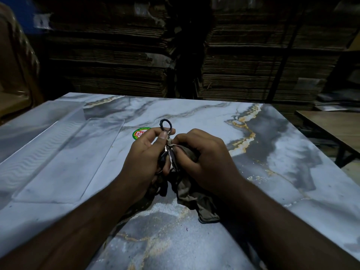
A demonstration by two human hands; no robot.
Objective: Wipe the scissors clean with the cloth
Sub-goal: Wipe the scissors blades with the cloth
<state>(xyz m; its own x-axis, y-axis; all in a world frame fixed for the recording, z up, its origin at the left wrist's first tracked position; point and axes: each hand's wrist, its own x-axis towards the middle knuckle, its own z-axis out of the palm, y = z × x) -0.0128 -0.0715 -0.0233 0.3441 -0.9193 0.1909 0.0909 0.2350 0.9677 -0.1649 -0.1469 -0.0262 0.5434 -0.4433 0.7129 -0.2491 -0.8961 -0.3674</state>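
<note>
Over a marble-patterned table (194,114), mid-frame, the left hand (144,152) grips scissors (166,126); the right hand (206,158) pinches an olive cloth (196,199) against them.

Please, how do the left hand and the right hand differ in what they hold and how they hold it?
The left hand grips the scissors, thumb along the metal, one dark handle ring sticking up above it; the right hand holds no scissors but pinches the cloth against them. The left hand's thumb lies straight; the right hand's fingers are bunched and curled inward. Both are raised over the marble-patterned table, close together.
</note>
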